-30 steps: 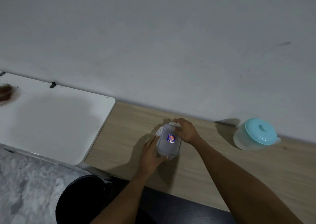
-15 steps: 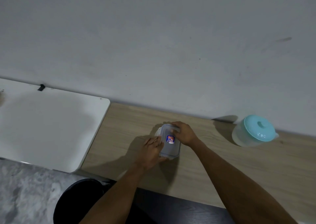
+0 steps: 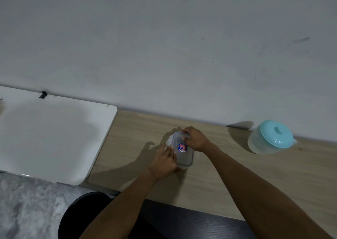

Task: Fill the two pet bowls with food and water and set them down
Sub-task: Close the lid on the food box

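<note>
A clear rectangular food container [image 3: 184, 155] with a lid and a blue-red sticker lies on the wooden table [image 3: 228, 180]. My left hand [image 3: 165, 161] grips its left side, fingers at a side clip. My right hand [image 3: 196, 139] curls over its far end, thumb on the lid. A translucent water jug [image 3: 269, 138] with a turquoise lid stands at the back right by the wall. No pet bowl shows in the head view.
A white table [image 3: 54, 138] adjoins the wooden one on the left, with a piece of black tape [image 3: 42, 94] at its back edge. A grey wall runs behind both. A black round seat [image 3: 82, 218] and marbled floor lie below.
The container has settled flat on the table. My left hand has shifted up along its left side to the clip. The view has drifted slightly right.
</note>
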